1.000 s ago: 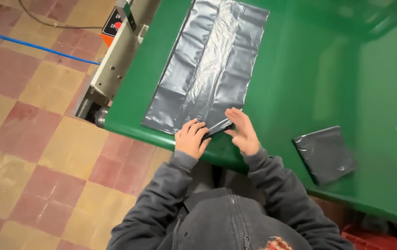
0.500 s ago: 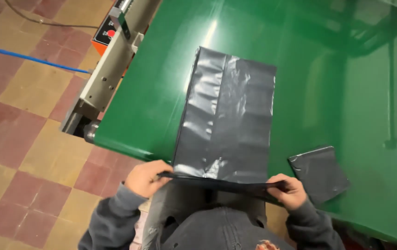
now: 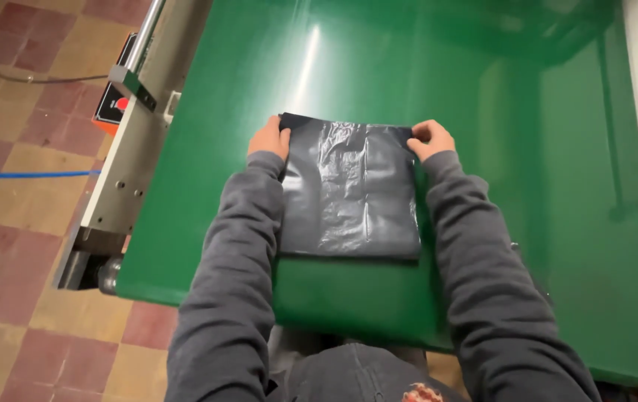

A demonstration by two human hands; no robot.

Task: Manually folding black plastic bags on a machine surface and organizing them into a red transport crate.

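My left hand (image 3: 269, 139) pinches the far left corner of the plastic bag (image 3: 349, 190), fingers curled and closed on the edge, thumb side toward the bag. My right hand (image 3: 430, 138) does the same at the far right corner, fingers bent in and closed on the plastic. Both hands hold the same far edge, well apart from each other, one at each end of it.

The bag lies flat on the green table (image 3: 542, 193), near its front edge and between my two forearms. I count one bag, folded over into a neat rectangle with a straight fold along the near side. It is thin, dark grey plastic, glossy, with small wrinkles and creases that catch the light down its middle.

The table is one broad, smooth green surface with a sheen, and a pale streak of reflected light runs up it beyond the bag. Its near edge curves downward like a belt over a roller.

My sleeves (image 3: 237, 283) are dark grey, soft and knitted-looking, two of them, reaching to the wrists.

To the left stands a pale metal machine frame (image 3: 129, 186) with one round red button (image 3: 119, 103) on an orange panel. The floor (image 3: 14, 223) beyond is checkered in dull red and yellowish square tiles, with one blue line (image 3: 14, 176) across it.
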